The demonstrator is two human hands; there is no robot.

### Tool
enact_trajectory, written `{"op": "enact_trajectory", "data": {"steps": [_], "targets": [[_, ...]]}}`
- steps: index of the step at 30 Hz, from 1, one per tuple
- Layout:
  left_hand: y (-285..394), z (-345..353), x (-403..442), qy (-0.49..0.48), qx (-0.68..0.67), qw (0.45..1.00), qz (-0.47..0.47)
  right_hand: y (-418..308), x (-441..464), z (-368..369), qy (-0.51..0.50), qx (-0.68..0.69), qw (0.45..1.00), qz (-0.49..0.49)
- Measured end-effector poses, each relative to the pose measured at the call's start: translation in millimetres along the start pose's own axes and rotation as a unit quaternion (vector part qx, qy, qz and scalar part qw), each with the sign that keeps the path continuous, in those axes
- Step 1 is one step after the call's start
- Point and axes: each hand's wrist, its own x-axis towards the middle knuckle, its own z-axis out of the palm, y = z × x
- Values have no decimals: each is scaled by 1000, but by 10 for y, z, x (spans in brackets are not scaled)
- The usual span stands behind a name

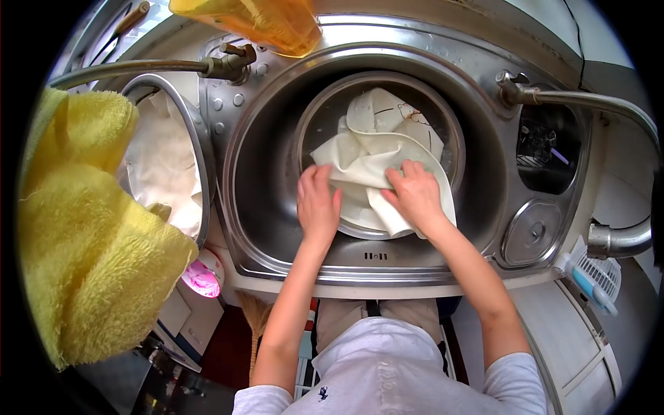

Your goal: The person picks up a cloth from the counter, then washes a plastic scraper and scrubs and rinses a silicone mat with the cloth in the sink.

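Observation:
A creamy white, smooth-looking cloth [370,162] lies crumpled in a round metal basin [453,131]. Thin dark lines and a small reddish-brown drawing mark its far part. My right hand [417,196] is closed on a fold of it at the near right, fingers bent and thumb to the left. At the basin's left side, my left hand [318,206] has its thumb apart from the fingers, with the fingertips at the cloth's left edge. The basin stands inside the steel sink [266,187]. The cloth's near right edge hangs over the basin's rim.
Taps [228,66] [515,93] stand at both back corners. A yellow towel [97,242] and a metal basin holding pale cloth [162,159] are on the left. An orange pitcher [263,24] stands behind the sink. At right are a small drain basin [546,149] and round lid [532,232].

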Motion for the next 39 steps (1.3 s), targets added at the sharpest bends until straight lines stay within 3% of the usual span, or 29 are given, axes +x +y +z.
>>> {"op": "enact_trajectory", "data": {"steps": [1,3,4,5,7,9,11,15,17,19,22,23,25,27,28,29,31,35,37,39], "targets": [[-1,5,99,1,2,1000,1,7,30,71,12,-14,1000,-9],[-21,-2,340,-10,112,977,180,56,50,66,25,-27,999,-19],[-67,-30,460,-22,122,969,216,98,69,-39,27,12,999,-32],[-84,-40,468,-23,121,968,217,146,74,-155,25,52,997,-45],[-48,-88,458,-106,-24,974,201,254,168,-395,11,10,999,-37],[137,-276,405,-129,-42,971,198,269,309,-614,47,9,998,-48],[318,-463,346,-215,-70,971,72,254,478,-748,70,12,995,-64],[182,-378,295,-203,-263,940,-79,208,665,-559,87,58,992,-64],[156,-224,237,-166,-319,929,-86,288,664,-390,84,48,994,-43],[99,-76,155,-58,-409,899,-144,266,618,-354,117,100,987,49],[143,-17,76,-34,-419,890,-175,-68,484,-465,200,268,939,78],[176,-1,83,-20,-424,887,-181,-242,434,-463,230,306,923,29],[279,15,90,-21,-451,874,-179,-589,372,-303,194,356,914,-16],[339,49,68,10,-569,766,-299,-778,409,-176,147,335,931,1],[270,125,53,42,-579,749,-320,-768,488,-70,105,331,937,35],[179,166,24,43,-576,751,-320,-739,579,51,63,327,940,68],[105,157,-3,29,-547,803,-237,-522,647,254,81,300,949,54],[86,111,7,14,-519,827,-216,214,613,318,70,53,994,-68],[36,113,-16,12,-511,832,-215,422,631,195,82,10,997,2],[-86,157,-53,-4,-521,823,-225,413,610,27,78,60,994,53]]}}
